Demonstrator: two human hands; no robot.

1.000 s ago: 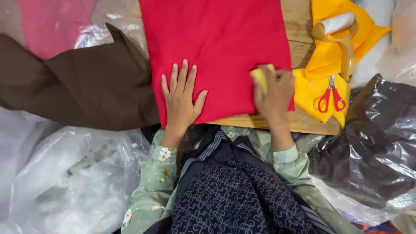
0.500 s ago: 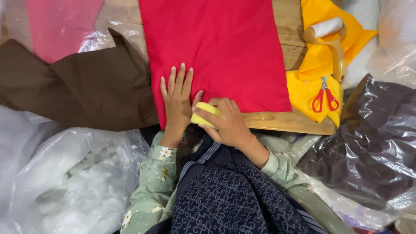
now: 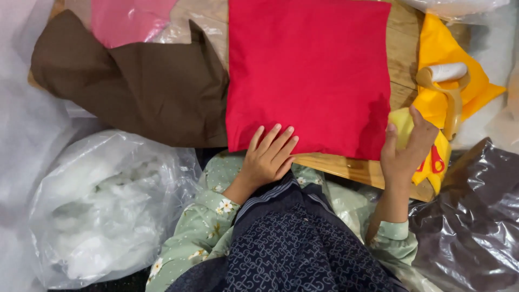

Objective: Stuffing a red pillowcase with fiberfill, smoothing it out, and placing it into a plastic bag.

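I see my left hand spread flat on the red cushion's lower edge; my right hand pinches a yellow piece just right of it.

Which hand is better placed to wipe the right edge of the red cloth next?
Right, probably. The right hand holds the yellow sponge beside the red cloth's lower right edge. The left hand lies flat on the bottom edge, empty.

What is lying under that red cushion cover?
The red cushion cover lies on a wooden board, bare past its right and lower edges. The left hand presses its lower edge. Anything directly beneath the fabric is covered.
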